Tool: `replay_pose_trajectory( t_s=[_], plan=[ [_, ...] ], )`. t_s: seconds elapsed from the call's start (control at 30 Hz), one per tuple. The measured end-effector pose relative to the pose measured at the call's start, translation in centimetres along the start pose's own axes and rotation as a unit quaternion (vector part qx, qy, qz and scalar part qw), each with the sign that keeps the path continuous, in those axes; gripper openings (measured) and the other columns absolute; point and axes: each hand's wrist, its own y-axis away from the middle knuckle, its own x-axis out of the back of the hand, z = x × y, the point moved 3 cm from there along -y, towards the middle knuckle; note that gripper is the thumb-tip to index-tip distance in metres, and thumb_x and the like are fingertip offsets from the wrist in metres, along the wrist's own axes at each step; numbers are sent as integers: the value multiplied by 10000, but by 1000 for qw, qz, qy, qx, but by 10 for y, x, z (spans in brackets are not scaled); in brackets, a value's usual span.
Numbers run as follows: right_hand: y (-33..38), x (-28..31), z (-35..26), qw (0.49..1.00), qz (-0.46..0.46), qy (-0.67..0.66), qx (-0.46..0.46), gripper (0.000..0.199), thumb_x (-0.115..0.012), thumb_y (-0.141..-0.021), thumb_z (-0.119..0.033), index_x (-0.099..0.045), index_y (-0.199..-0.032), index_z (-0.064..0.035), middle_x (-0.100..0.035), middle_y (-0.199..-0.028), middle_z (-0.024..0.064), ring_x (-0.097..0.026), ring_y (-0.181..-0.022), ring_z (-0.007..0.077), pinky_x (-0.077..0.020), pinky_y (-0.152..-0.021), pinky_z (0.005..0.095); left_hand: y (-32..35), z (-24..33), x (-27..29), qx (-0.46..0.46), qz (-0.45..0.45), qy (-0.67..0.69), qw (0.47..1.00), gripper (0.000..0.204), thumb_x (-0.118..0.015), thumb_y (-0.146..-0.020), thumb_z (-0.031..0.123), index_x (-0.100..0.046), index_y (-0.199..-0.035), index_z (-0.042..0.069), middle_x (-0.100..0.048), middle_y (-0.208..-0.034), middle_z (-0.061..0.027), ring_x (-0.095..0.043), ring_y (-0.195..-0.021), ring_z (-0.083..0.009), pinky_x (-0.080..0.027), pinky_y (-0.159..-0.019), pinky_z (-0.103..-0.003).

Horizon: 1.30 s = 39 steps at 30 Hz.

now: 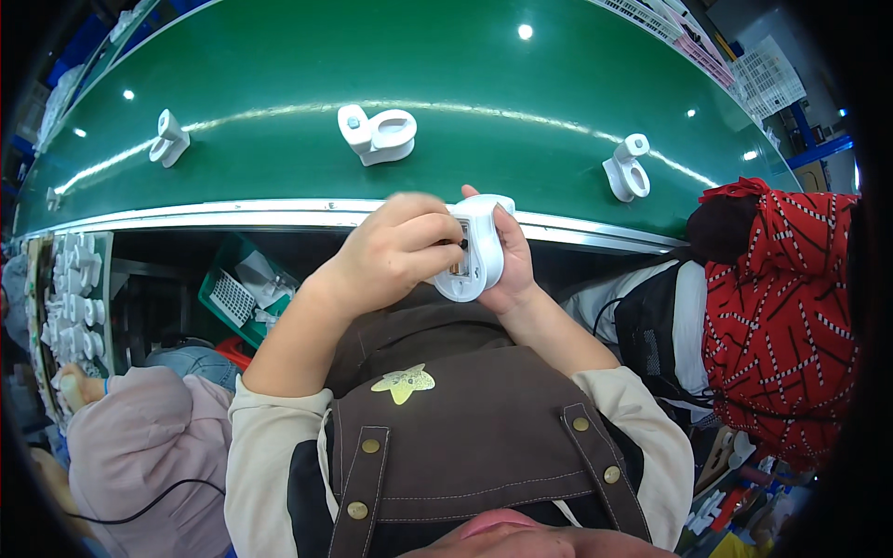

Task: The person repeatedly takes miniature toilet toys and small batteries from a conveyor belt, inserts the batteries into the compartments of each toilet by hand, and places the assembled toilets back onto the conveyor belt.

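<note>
In front of my chest, just off the table's near edge, my right hand [510,270] grips a white toilet-shaped plastic toy [486,244], its thumb along one side. The toy's underside faces up and shows an open recess that looks like a battery compartment, with bits of metal or copper colour inside. My left hand [395,244] is closed, its fingertips pressed together in that recess. Whatever they pinch there, if anything, is hidden. Beyond my hands, another white toilet-shaped toy [379,136] stands on the green belt-like surface [521,84].
More toilet-shaped toys stand at the left [168,139] and right [627,169]. A metal rail [279,212] edges the surface. Below it sits a green bin [228,296]. White parts fill a tray [104,325] at left. People sit close by, one in pink [149,437], one in red [777,307].
</note>
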Motion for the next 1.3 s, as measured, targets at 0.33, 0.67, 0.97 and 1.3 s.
replay_pose_trajectory(
  t_s=[0.33,0.67,0.97,1.3],
  plan=[
    [-1,1,4,999,19,-15,-45,383,-490,-988,-416,-500,-1269,-157,-599,-1169,111,-611,-1043,263,-504,-901,448,1,-1,-8,34,-15,49,998,198,-672,-661,7,-695,-852,57,-645,-915,-58,-589,-834,-240,-485,-685,-348],
    [-4,17,19,999,33,-9,-25,406,-455,-1006,-420,-543,-1217,-84,-629,-1140,104,-618,-1067,240,-492,-945,412,17,5,-22,127,97,-22,987,236,-709,-668,-53,-698,-890,28,-634,-949,-107,-603,-869,-274,-494,-723,-370],
    [-2,37,56,995,-53,-78,-25,419,-426,-1009,-441,-603,-1137,-84,-673,-1033,84,-662,-948,223,-540,-855,387,52,28,-37,67,93,-93,989,233,-716,-630,-80,-683,-841,12,-653,-938,-121,-631,-854,-304,-517,-735,-385],
    [30,36,116,996,-14,-86,3,408,-485,-995,-441,-618,-1037,-57,-677,-955,83,-679,-857,191,-571,-764,363,114,77,-28,31,-79,-165,983,300,-621,-870,133,-610,-1121,-31,-622,-1186,-192,-565,-1104,-404,-416,-974,-488]
  ],
)
